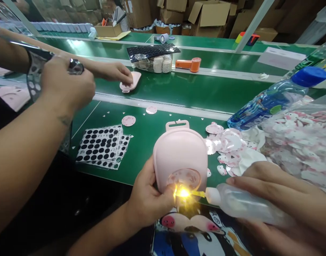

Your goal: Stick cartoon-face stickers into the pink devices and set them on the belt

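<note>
My left hand (151, 195) grips a pink rounded case (180, 153) by its lower left side, with the thumb across its front. The case has a slotted loop at its top and an oval recess with a patterned pink piece near its lower edge. In my right hand (280, 195) is a translucent squeeze bottle (248, 202), tilted so that its yellow tip points left at the recess. A bright yellow glow beside my left thumb hides where the tip ends. Pink and white stickers (232, 142) lie behind the bottle.
Sheets with black dots (101, 145) lie left of the case. A blue-capped bottle (269, 103) leans at the right beside a bag of stickers (301, 149). Another person's arms reach in from the left; one hand touches a pink case (135, 80). An orange tool (189, 64) lies farther back.
</note>
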Demonstrator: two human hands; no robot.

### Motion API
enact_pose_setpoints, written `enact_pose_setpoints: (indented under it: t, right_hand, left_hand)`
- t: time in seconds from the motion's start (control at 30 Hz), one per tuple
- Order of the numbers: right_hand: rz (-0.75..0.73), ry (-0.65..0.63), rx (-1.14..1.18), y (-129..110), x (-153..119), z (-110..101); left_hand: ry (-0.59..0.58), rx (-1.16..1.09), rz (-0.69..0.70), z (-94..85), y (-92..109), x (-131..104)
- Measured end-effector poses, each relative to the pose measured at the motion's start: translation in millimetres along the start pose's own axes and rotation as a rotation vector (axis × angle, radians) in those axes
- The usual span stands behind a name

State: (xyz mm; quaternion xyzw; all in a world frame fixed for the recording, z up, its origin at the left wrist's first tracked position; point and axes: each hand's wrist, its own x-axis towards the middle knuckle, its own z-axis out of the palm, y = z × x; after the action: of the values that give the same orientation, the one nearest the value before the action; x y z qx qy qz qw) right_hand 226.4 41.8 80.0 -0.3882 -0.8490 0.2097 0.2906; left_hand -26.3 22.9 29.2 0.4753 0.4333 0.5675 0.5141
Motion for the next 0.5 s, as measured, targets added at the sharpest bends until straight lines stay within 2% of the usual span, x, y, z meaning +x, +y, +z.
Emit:
enact_pose_setpoints:
  t: [0.03, 0.1, 0.17, 0.23, 0.3, 0.5]
  right_hand:
    - [0.035, -0.001, 0.063, 6, -1, 1]
    - [0.154, 0.075, 0.274, 22, 1, 7]
    - [0.288, 0.185, 0.527, 38, 7, 18]
    - [0.362, 0.218, 0.670, 51, 17, 34]
    - [0.391, 0.199, 0.626, 59, 29, 52]
    - [0.425, 0.206, 0.247, 65, 68, 95]
  left_hand:
    - [0.024, 0.009, -0.015, -2.0, -2, 0]
    - [0.069, 0.023, -0.044, -7.8, -7, 0]
    - [0.132, 0.044, -0.075, -15.2, -12, 1]
    - [0.193, 0.069, -0.109, -22.4, -16, 3]
    - [0.235, 0.084, -0.131, -27.4, -20, 5]
    - [0.314, 0.132, -0.199, -28.0, -20, 7]
